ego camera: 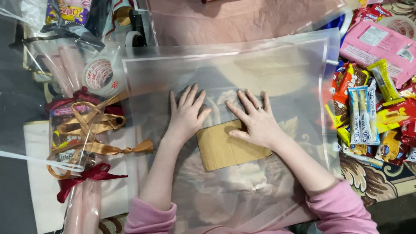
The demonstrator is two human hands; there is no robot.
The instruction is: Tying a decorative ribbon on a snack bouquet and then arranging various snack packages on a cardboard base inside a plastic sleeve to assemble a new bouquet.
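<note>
Both hands, left hand [186, 113] and right hand [256, 121], press spread-fingered on clear wrapping sheet [277, 73], touching cardboard piece [225, 149].

Setting: a home gift-wrapping area laid out on the floor. Evidence: a patterned dark floor carpet [381, 182] underlies the work; loose wrapped snack bars and wafer packets [368, 112] lie heaped at right; a finished cellophane-wrapped bundle tied with gold and red ribbons [82, 134] and a printed roll of packing tape [99, 74] lie at left.
</note>
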